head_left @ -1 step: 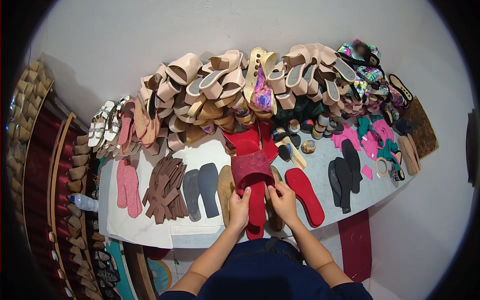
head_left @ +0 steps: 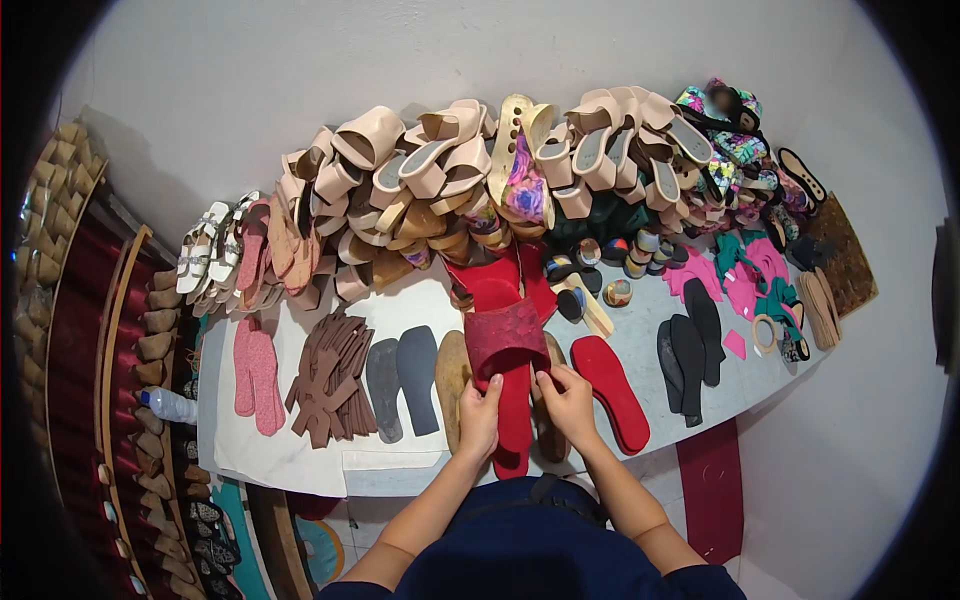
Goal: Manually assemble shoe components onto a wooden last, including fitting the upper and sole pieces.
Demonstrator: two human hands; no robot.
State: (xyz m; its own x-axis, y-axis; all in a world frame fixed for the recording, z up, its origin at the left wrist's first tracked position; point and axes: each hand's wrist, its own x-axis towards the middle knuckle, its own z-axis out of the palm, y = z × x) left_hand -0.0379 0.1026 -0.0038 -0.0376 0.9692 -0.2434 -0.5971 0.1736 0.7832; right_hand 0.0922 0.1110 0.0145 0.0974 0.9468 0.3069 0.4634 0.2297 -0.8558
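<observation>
Dark red, wide shoe band (head_left: pixel 507 335), over the pale blue table (head_left: pixel 648 328).
The left hand (head_left: pixel 480 415) pinches one side, the right hand (head_left: pixel 567 405) the other. It arches over a long red sole (head_left: pixel 514 420); from here I can't tell if they're joined. At right, flat red soles (head_left: pixel 611 395) have no bands.

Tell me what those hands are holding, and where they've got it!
A wide dark red shoe strap, held by its near edge: left hand at the left side, right hand at the right side.
</observation>
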